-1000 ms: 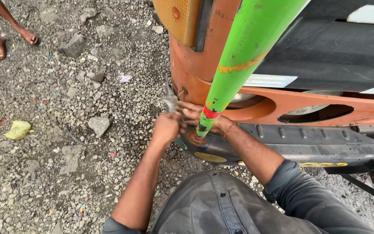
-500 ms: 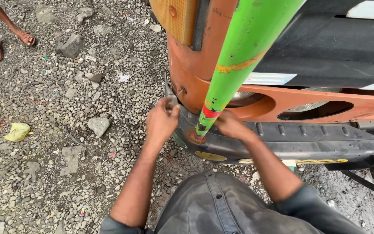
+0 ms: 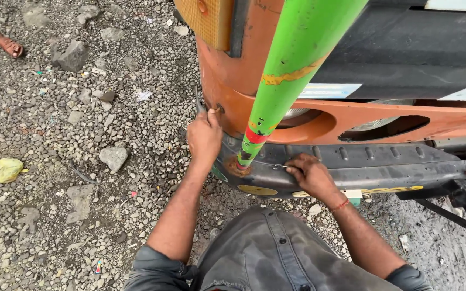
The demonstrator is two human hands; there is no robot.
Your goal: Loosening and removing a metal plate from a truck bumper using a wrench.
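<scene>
Far to the left of the green pole (image 3: 292, 70), a yellow scrap (image 3: 6, 170) lies on the gravel (image 3: 82, 215), and a grey stone (image 3: 113, 158) lies nearer to the pole. Just left of the pole, my left hand (image 3: 203, 137) presses against the orange body panel (image 3: 227, 91); its fingers are closed around a small metal piece (image 3: 215, 109), maybe a bolt, but I cannot tell exactly what it is. I think I should keep this piece straight in its hole and turn it slowly, so it does not slip. Just right of the foot of the pole, my right hand (image 3: 311, 172) rests on the dark bumper (image 3: 384, 167), with the fingers pinched on a thin metal tool (image 3: 280, 166). I judge this hand should hold firm while the other one works.
</scene>
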